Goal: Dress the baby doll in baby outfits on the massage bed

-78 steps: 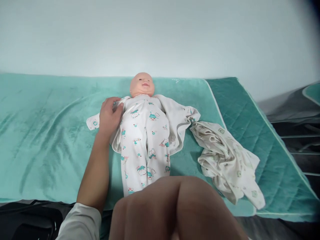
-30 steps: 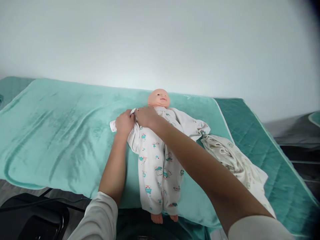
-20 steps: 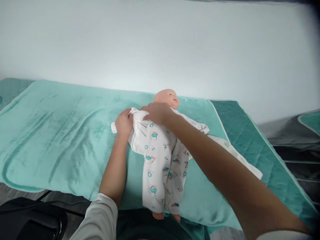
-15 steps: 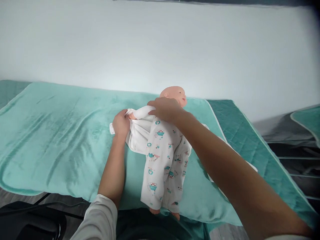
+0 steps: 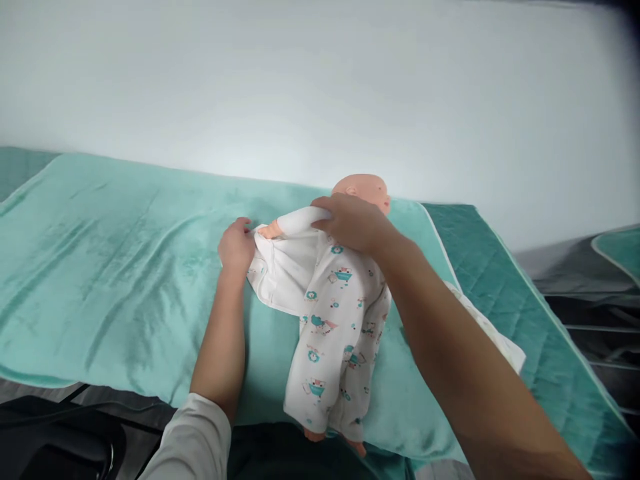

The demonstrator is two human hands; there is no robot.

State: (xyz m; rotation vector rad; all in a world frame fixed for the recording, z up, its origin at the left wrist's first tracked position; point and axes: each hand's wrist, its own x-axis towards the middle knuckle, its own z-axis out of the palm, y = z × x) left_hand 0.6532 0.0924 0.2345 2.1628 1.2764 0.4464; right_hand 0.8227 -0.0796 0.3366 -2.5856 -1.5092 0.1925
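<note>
A baby doll (image 5: 366, 188) lies on its back, its head toward the wall and turned to the right. It wears white patterned trousers (image 5: 327, 347). My left hand (image 5: 237, 245) is closed on the edge of a white baby shirt (image 5: 287, 277), whose plain inner side lies spread beneath the doll's arm. At the doll's upper arm, my right hand (image 5: 353, 223) grips the white-covered arm (image 5: 303, 219) between thumb and fingers. The doll's small bare hand (image 5: 271, 230) shows at the arm's end, near my left hand. My right hand hides the doll's chest.
A teal plush blanket (image 5: 135, 280) covers the padded surface, over a darker quilted cover (image 5: 520, 320). White cloth (image 5: 493, 333) lies to the right, partly behind my right forearm. A white wall (image 5: 320, 87) rises behind, and a black object (image 5: 55, 440) stands at the lower left.
My left hand has drawn back to the left from the doll's hand, which now shows more fully, with the shirt pulled outward. My right hand keeps its grip on the arm. The view has shifted slightly.
</note>
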